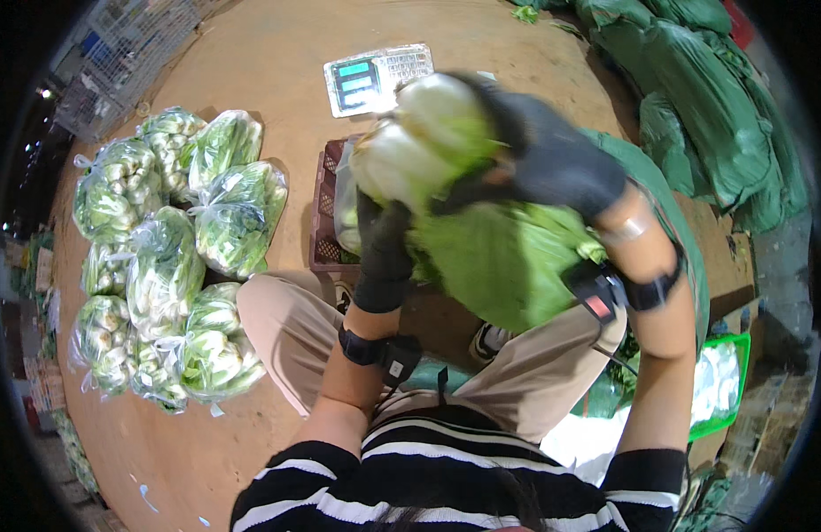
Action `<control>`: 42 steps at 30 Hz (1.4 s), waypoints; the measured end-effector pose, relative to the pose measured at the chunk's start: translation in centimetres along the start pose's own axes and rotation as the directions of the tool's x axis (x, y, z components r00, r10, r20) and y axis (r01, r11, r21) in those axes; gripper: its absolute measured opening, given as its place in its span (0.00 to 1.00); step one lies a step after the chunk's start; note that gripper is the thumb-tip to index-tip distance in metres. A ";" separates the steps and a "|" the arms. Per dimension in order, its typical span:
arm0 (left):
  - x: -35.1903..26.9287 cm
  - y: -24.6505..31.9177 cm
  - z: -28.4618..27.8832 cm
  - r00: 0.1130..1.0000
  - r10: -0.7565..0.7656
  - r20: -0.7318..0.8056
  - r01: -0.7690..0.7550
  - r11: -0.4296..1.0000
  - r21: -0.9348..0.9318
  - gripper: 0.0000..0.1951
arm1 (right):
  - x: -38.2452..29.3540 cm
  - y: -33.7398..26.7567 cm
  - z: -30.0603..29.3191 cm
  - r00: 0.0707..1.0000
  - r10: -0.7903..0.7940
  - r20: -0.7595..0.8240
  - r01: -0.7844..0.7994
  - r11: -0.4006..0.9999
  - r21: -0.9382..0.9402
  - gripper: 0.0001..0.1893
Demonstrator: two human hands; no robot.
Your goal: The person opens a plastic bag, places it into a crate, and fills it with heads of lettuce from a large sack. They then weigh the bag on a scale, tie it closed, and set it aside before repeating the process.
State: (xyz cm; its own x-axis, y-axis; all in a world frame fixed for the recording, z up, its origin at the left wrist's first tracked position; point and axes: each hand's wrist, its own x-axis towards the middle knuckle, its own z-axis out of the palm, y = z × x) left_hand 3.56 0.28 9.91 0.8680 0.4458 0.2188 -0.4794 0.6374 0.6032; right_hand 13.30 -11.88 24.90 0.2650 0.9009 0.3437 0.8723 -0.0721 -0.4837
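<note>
My right hand [556, 153], in a dark glove and blurred, grips leafy greens with thick white stems [437, 126] from the right. From below, my left hand [384, 259], also gloved, holds the stem end, its fingertips partly hidden. Broad green leaves [490, 259] spread between my arms and over my right knee. Partly behind my left hand stands a brown-red plastic crate [327, 249]. Inside it, clear plastic [347, 199] surrounds more greens. Beyond the crate is a weighing scale's panel [360, 86] with lit displays and a keypad.
Several tied clear bags of greens [164, 266] cluster on the floor at left. Large green sacks [709, 113] lie at upper right, and another green sack [676, 233] curves beside my right arm. A bright green crate [739, 399] holds pale packages. A wire cage [131, 60] stands at upper left.
</note>
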 end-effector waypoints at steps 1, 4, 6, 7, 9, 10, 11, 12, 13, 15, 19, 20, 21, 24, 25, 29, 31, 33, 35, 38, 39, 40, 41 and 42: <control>-0.4 0.5 -1.7 0.997 -0.055 -0.053 0.053 0.998 -0.038 0.30 | 1.4 0.5 2.1 0.970 0.163 0.181 -0.181 0.979 0.090 0.38; -1.7 2.1 -4.7 0.966 -0.225 -0.131 0.214 0.973 -0.092 0.24 | 2.4 2.6 8.3 0.978 0.148 0.145 -0.178 0.959 0.219 0.30; -0.4 1.3 -8.4 0.929 -0.309 -0.205 0.337 0.934 0.119 0.23 | 0.5 6.7 14.4 0.975 0.217 0.037 -0.197 0.784 0.589 0.24; 0.6 0.2 -9.7 0.933 -0.292 -0.211 0.347 0.884 0.313 0.23 | -1.5 8.2 16.9 0.926 0.374 0.052 -0.258 0.525 0.811 0.21; 2.5 -0.1 -10.3 0.741 -0.643 -0.192 0.660 0.646 0.385 0.23 | -5.2 9.8 19.3 0.846 0.529 0.065 -0.291 0.357 0.887 0.20; 3.5 -0.9 -12.2 0.765 -0.634 -0.115 0.584 0.606 0.541 0.23 | -5.6 9.1 20.5 0.779 0.618 0.105 -0.260 0.167 0.951 0.20; 5.1 -1.7 -14.0 0.773 -0.633 -0.032 0.482 0.554 0.679 0.23 | -5.7 8.7 21.5 0.708 0.687 0.162 -0.198 -0.028 0.980 0.20; 7.1 -2.7 -13.9 0.706 -0.708 -0.010 0.489 0.477 0.731 0.22 | -6.9 10.6 23.6 0.649 0.747 0.140 -0.110 -0.091 0.990 0.20; 8.6 -3.7 -13.9 0.638 -0.770 -0.009 0.487 0.395 0.779 0.22 | -7.1 11.1 24.6 0.621 0.738 0.266 -0.030 -0.317 0.948 0.20; 12.4 -3.4 -5.2 0.636 -0.771 0.022 -0.086 -0.043 0.995 0.22 | -7.2 12.8 25.6 0.590 0.780 0.208 0.275 -0.437 0.856 0.20; 20.3 -8.6 -3.9 0.261 -0.955 0.139 0.076 0.164 0.984 0.17 | -3.8 14.0 23.5 0.596 0.803 0.007 0.582 -0.438 0.685 0.25; 21.3 -10.8 -3.0 0.241 -0.960 0.145 0.072 0.166 0.983 0.17 | -4.4 15.7 24.4 0.598 0.800 -0.048 0.636 -0.436 0.637 0.25; 22.0 -12.5 -3.0 0.200 -0.927 0.317 -0.168 0.286 0.943 0.17 | -4.6 16.5 25.4 0.604 0.792 -0.090 0.677 -0.451 0.582 0.26; 22.6 -19.8 -8.0 0.162 -0.845 0.510 -0.402 0.416 0.816 0.19 | -7.7 20.8 31.0 0.421 0.895 -0.147 0.348 -0.010 0.937 0.25; 22.7 -21.6 -12.8 0.251 -0.845 0.472 -0.328 0.384 0.863 0.21 | -7.1 21.3 32.0 0.437 0.890 -0.132 0.350 -0.033 0.936 0.25; 27.2 -21.5 -27.7 0.756 -0.574 0.314 -0.147 0.319 0.936 0.30 | -1.6 21.5 35.1 -0.153 0.934 -0.321 -0.340 0.255 0.905 0.25; 21.1 -25.6 -21.3 0.560 -0.811 0.170 -0.142 0.108 0.984 0.37 | -9.3 25.0 35.6 -0.138 0.980 -0.146 -0.648 0.022 0.761 0.29; 21.2 -18.7 -20.3 0.601 -0.789 0.128 -0.594 -0.334 0.732 0.45 | -7.0 22.3 29.2 0.203 0.976 -0.079 -0.700 0.201 0.686 0.29; 18.4 -20.3 -14.8 0.569 -0.791 0.225 -0.625 -0.238 0.743 0.46 | -11.6 28.0 33.8 -0.008 0.967 -0.256 -0.723 0.171 0.669 0.29; 14.8 -18.3 -15.9 0.554 -0.830 0.060 -0.639 -0.378 0.670 0.56 | -12.4 27.3 32.8 0.362 0.927 -0.097 -0.899 0.375 0.227 0.25; 14.2 -17.8 -16.3 0.655 -0.755 0.023 -0.595 -0.497 0.631 0.58 | -12.1 26.2 31.0 0.382 0.920 -0.088 -0.893 0.392 0.219 0.25; 14.0 -16.8 -17.1 0.675 -0.738 -0.005 -0.541 -0.500 0.676 0.60 | -10.7 24.0 27.5 0.410 0.911 -0.052 -0.892 0.412 0.185 0.21; 13.8 -16.4 -17.6 0.686 -0.727 -0.010 -0.526 -0.507 0.683 0.60 | -9.7 21.7 24.3 0.421 0.907 -0.020 -0.896 0.419 0.148 0.18; 13.8 -16.5 -17.7 0.691 -0.722 0.046 -0.539 -0.472 0.697 0.60 | -9.6 20.3 22.5 0.582 0.735 -0.349 -0.774 0.632 0.042 0.15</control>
State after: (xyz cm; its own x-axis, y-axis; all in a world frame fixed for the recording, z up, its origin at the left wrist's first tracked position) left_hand 21.12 7.08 -10.63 0.9514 -0.1808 -0.2491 -0.1515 -0.9796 0.1323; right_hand 19.22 -12.32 -6.29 0.9385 0.3216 0.1254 0.3292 -0.7247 -0.6054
